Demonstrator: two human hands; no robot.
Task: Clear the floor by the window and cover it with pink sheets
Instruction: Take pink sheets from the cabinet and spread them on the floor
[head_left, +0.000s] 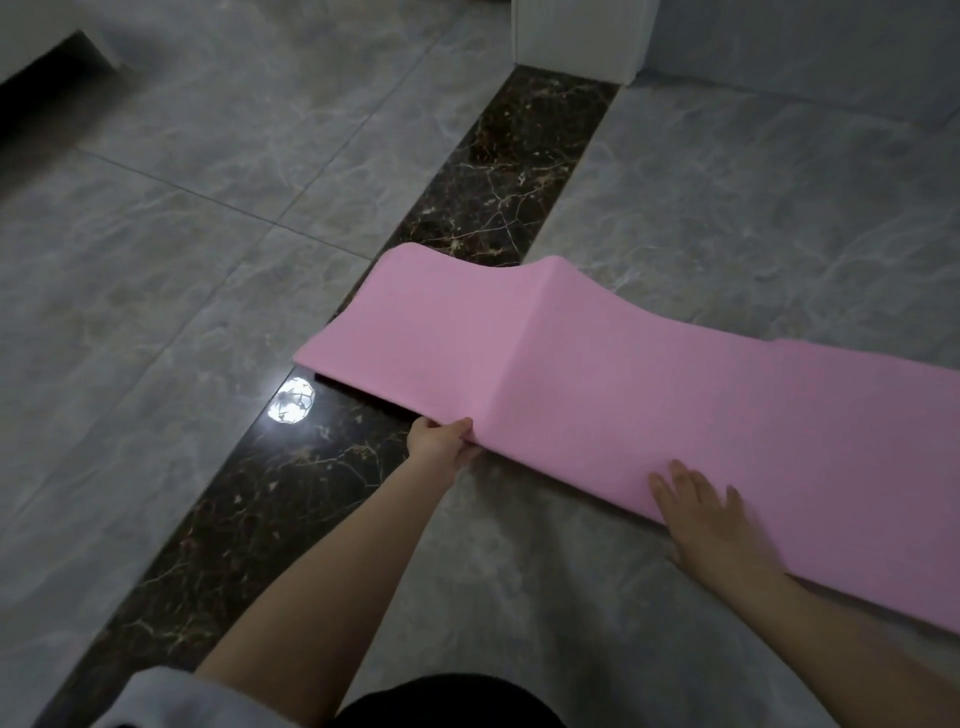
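A long pink sheet (597, 384) lies across the grey marble floor, running from the middle of the head view off the right edge. Its left part is lifted off the floor and bent along a crease, hanging over the dark marble strip. My left hand (441, 441) grips the sheet's near edge at the lifted part, fingers curled over it. My right hand (701, 519) rests flat on the sheet's near edge, fingers spread, pressing it to the floor.
A dark brown veined marble strip (519, 156) runs diagonally through the grey tiles (208, 260), with a bright lamp reflection (292, 400) on it. A white post or wall corner (576, 36) stands at the top. A dark furniture base (36, 93) sits at top left.
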